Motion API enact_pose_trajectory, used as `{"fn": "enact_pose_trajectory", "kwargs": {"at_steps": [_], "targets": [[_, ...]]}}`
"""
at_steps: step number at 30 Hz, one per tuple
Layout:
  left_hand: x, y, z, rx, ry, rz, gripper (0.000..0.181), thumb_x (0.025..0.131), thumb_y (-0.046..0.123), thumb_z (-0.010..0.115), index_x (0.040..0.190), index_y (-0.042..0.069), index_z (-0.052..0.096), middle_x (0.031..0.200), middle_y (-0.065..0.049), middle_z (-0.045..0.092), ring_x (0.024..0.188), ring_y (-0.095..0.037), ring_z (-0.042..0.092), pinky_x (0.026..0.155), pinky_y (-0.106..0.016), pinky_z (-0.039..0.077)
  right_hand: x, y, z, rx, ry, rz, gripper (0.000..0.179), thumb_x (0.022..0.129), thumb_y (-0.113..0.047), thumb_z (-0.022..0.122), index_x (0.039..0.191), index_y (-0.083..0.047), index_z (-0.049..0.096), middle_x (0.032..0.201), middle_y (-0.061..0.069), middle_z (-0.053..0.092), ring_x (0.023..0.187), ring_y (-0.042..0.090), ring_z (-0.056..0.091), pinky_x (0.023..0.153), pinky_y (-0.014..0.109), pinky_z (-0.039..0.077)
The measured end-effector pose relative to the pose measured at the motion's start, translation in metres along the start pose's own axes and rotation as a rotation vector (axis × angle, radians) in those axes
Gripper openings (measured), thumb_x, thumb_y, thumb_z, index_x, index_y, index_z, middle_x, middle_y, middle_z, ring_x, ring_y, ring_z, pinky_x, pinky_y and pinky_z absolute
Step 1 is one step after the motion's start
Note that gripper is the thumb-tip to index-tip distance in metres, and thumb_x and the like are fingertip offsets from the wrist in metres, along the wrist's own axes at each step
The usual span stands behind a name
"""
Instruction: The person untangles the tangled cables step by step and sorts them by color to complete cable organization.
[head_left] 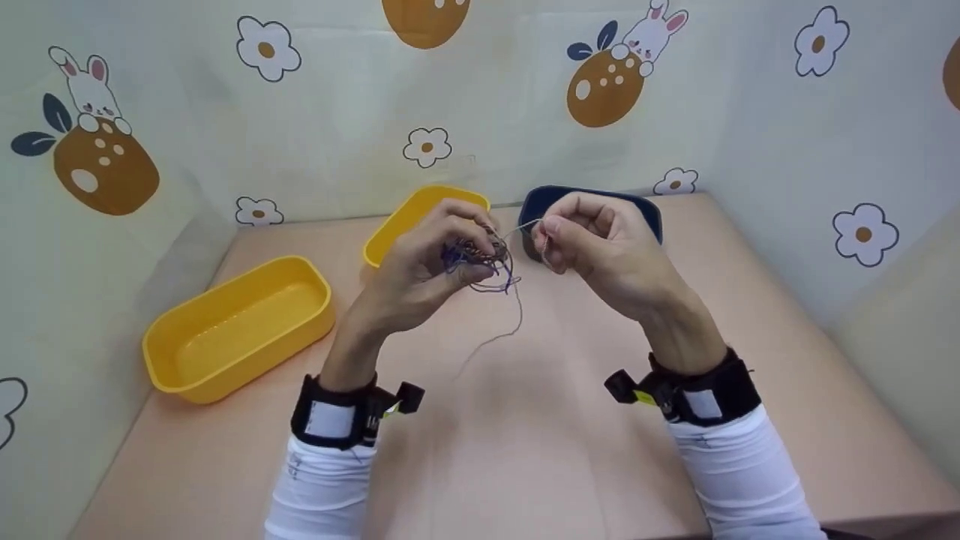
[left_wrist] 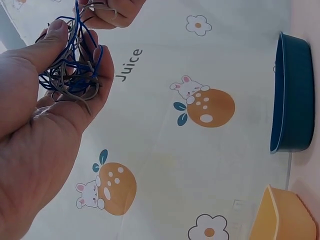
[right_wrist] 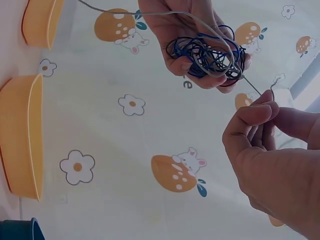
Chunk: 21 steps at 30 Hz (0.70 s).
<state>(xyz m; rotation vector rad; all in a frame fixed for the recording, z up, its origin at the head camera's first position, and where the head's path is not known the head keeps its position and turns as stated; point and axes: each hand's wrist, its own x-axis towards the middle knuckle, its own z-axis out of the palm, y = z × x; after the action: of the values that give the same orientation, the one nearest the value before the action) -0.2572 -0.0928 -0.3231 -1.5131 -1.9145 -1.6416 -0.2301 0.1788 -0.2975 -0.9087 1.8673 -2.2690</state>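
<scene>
A tangled bundle of thin wires (right_wrist: 207, 57), blue, grey and dark, sits in my left hand (head_left: 431, 262), its fingers and thumb curled round it above the table. My right hand (head_left: 607, 251) pinches one grey wire (right_wrist: 252, 85) between thumb and fingertips, to the right of the bundle. That wire runs in a short straight line from the tangle to the pinch, and its end sticks up past the fingers in the right wrist view. A loose grey strand (head_left: 519, 315) hangs from the bundle toward the table. Blue loops (left_wrist: 75, 65) poke out between the left fingers.
A yellow bin (head_left: 240, 326) stands on the table (head_left: 517, 450) at left. Another yellow bin (head_left: 427, 199) is at the back, partly behind my left hand. A dark blue bin (head_left: 652, 214) stands behind my right hand. Printed sheeting (head_left: 510, 97) backs the table.
</scene>
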Motion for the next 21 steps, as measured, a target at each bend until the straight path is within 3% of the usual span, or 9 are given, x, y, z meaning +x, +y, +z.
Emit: {"fn": "enact_pose_trajectory", "kwargs": {"at_steps": [2, 4, 9, 12, 16, 21], "targets": [[-0.001, 0.001, -0.002, 0.019, 0.009, -0.002, 0.020, 0.101, -0.008, 0.076, 0.119, -0.007, 0.067, 0.137, -0.022, 0.060, 0.123, -0.022, 0.068, 0.105, -0.027, 0.064, 0.000, 0.000, -0.001, -0.070, 0.009, -0.007, 0.012, 0.113, -0.001, 0.060, 0.106, -0.004, 0.069, 0.090, 0.003, 0.070, 0.077, 0.014, 0.060, 0.069, 0.022, 0.050], [-0.001, 0.002, -0.004, 0.037, 0.018, -0.007, 0.021, 0.101, -0.010, 0.076, 0.119, -0.007, 0.067, 0.137, -0.025, 0.059, 0.124, -0.022, 0.067, 0.105, -0.027, 0.064, 0.000, 0.000, -0.002, -0.223, 0.024, -0.049, 0.009, 0.113, -0.001, 0.062, 0.108, -0.002, 0.069, 0.088, 0.006, 0.067, 0.076, 0.018, 0.058, 0.066, 0.022, 0.049], [-0.003, 0.004, -0.009, 0.087, 0.033, -0.032, 0.020, 0.101, -0.009, 0.076, 0.119, -0.006, 0.068, 0.138, -0.027, 0.059, 0.124, -0.023, 0.066, 0.106, -0.026, 0.062, -0.001, 0.003, -0.006, -0.870, 0.086, -0.292, 0.005, 0.111, -0.003, 0.068, 0.109, 0.000, 0.072, 0.092, 0.011, 0.070, 0.078, 0.018, 0.060, 0.068, 0.018, 0.048], [-0.003, 0.003, -0.010, 0.111, 0.016, -0.055, 0.019, 0.102, -0.006, 0.076, 0.120, -0.005, 0.070, 0.137, -0.025, 0.060, 0.124, -0.023, 0.066, 0.106, -0.026, 0.062, 0.001, 0.006, -0.009, -1.105, 0.141, -0.436, 0.008, 0.111, -0.005, 0.069, 0.108, 0.001, 0.071, 0.092, 0.014, 0.070, 0.079, 0.017, 0.059, 0.072, 0.021, 0.046], [-0.004, 0.003, -0.011, 0.122, 0.007, -0.075, 0.018, 0.103, -0.005, 0.076, 0.120, -0.004, 0.071, 0.137, -0.022, 0.061, 0.123, -0.023, 0.066, 0.105, -0.025, 0.062, 0.006, 0.011, -0.020, -1.158, 0.254, -0.511, 0.012, 0.110, -0.005, 0.070, 0.105, 0.006, 0.071, 0.090, 0.018, 0.071, 0.078, 0.022, 0.063, 0.072, 0.021, 0.045], [-0.005, 0.004, -0.015, 0.125, 0.033, -0.078, 0.017, 0.102, -0.005, 0.077, 0.118, -0.004, 0.072, 0.136, -0.020, 0.061, 0.123, -0.025, 0.066, 0.105, -0.026, 0.063, 0.011, 0.013, -0.045, -1.127, 0.390, -0.491, 0.017, 0.111, -0.008, 0.070, 0.102, 0.007, 0.071, 0.089, 0.021, 0.071, 0.076, 0.021, 0.062, 0.074, 0.013, 0.043]]}}
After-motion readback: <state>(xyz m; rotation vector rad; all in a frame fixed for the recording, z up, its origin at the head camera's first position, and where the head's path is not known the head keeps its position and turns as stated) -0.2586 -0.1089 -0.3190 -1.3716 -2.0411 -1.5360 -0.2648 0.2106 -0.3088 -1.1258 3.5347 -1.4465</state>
